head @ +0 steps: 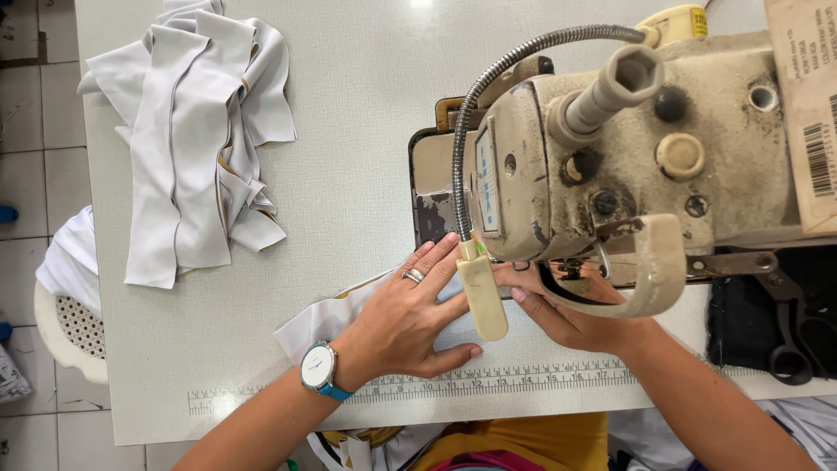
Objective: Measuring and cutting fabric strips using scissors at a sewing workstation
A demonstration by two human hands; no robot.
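The fingers (433, 262) of the left hand (403, 318) are spread wide and laid flat, pressed down on a strip of white fabric (324, 321) that lies on the pale tabletop (349, 157) in front of the sewing machine (628, 139); nothing is gripped by them, the cloth being only held down under the palm. A ring is worn on one finger and a watch (319, 367) with a blue strap on the wrist. The right hand (571, 318) is placed under the head of the machine, near the needle area, its fingers only slightly curled and resting on the same fabric; how much of the cloth is pinched there cannot be told, since the machine's beige guard hides part of the hand. A flexible-necked lamp (482, 296) hangs between the two hands. A ruler strip (488, 380) is fixed along the near edge of the tabletop. A heap of white fabric pieces (196, 131) lies well apart, at the far left corner. Black scissors (789, 340) lie to the right of the machine.
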